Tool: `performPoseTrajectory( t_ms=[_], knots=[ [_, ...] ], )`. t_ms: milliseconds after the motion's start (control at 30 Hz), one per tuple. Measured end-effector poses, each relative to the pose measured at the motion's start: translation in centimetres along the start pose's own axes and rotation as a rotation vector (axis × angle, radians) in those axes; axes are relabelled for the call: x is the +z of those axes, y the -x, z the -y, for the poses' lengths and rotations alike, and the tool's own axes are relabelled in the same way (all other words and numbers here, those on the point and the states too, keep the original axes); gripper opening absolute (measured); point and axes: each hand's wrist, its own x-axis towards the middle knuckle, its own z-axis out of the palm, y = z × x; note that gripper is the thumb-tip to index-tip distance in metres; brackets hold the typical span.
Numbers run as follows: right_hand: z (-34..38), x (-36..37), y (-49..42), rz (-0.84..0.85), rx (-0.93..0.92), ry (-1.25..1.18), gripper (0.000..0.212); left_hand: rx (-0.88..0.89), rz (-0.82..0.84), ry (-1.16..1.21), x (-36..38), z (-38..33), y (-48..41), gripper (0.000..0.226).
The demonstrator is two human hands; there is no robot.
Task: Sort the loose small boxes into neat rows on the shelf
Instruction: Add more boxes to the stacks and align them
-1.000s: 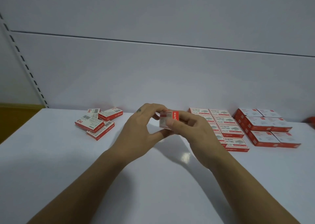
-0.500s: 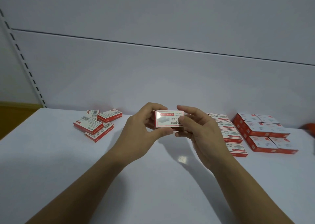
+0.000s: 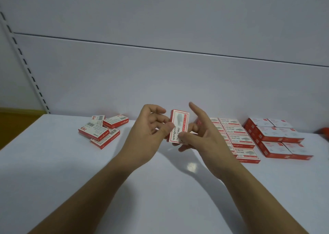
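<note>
A small red-and-white box [image 3: 179, 125] stands on end in the air above the white shelf [image 3: 160, 189], its printed face towards me. My left hand [image 3: 151, 132] pinches its left edge with thumb and fingers. My right hand [image 3: 201, 136] pinches its lower right corner with the thumb, index finger pointing up. A loose pile of several like boxes [image 3: 102, 130] lies at the back left. Neat rows of the same boxes [image 3: 238, 139] lie behind my right hand, partly hidden by it.
Larger red-and-white boxes [image 3: 277, 139] are stacked in rows at the right. The white back panel [image 3: 160, 82] rises behind the shelf, with a slotted upright [image 3: 26, 64] at the left. A red object [image 3: 324, 131] shows at the right edge.
The box has turned in my hands from lying lengthwise to standing on end, with its face towards me. My right index finger has lifted off it.
</note>
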Motion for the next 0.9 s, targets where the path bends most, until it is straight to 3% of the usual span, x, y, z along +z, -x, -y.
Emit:
performPoseTrajectory(
  t_ms=[67,200,367,467,600,733,900],
  knots=[
    [-0.1,0.2,0.1,0.041,-0.021,0.072,0.080,0.013,0.013,-0.044,-0.2,0.1,-0.1,0.017],
    [-0.2,0.4,0.0,-0.008,-0.070,0.048,0.061,0.120,0.034,-0.130,-0.5,0.1,-0.1,0.005],
    [-0.1,0.7,0.0,-0.080,0.028,-0.178,0.031,0.278,0.068,-0.502,-0.1,0.7,0.5,0.054],
    [-0.3,0.7,-0.2,-0.118,0.078,-0.219,0.024,0.345,-0.009,-0.561,0.0,1.1,0.4,0.053],
    [-0.5,0.1,-0.5,-0.196,-0.026,-0.016,0.023,0.303,-0.089,-0.583,-0.6,1.1,-0.1,0.050],
    [-0.5,-0.5,-0.4,-0.170,-0.222,0.371,0.053,0.291,-0.106,-0.550,-0.7,0.7,-0.2,0.048],
    [0.3,-1.0,-0.5,-0.179,-0.388,0.711,0.059,0.318,-0.113,-0.539,-0.7,0.4,-0.1,0.049]
  ],
)
